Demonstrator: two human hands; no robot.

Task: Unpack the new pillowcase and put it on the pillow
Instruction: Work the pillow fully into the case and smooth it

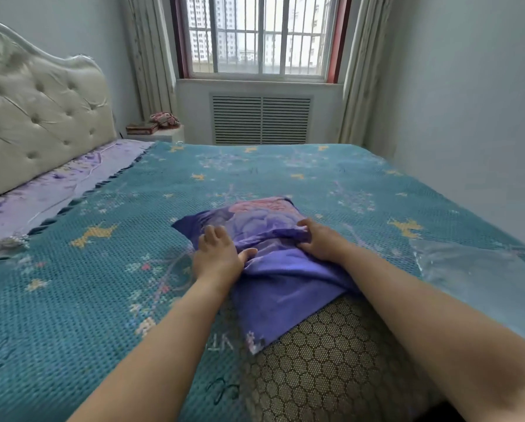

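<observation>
A purple pillowcase with a pink and lilac flower print lies bunched on the teal bedspread, covering the far part of a pillow with a brown honeycomb pattern. The pillow's near end sticks out bare toward me. My left hand grips the pillowcase's left edge, thumb pressed into the fabric. My right hand clutches a fold of the pillowcase on the right side. Both forearms reach in from the bottom of the view.
A clear plastic wrapper lies on the bedspread to the right. A tufted cream headboard stands at the left, a lilac sheet beneath it. A nightstand and a window with a radiator grille are beyond the bed.
</observation>
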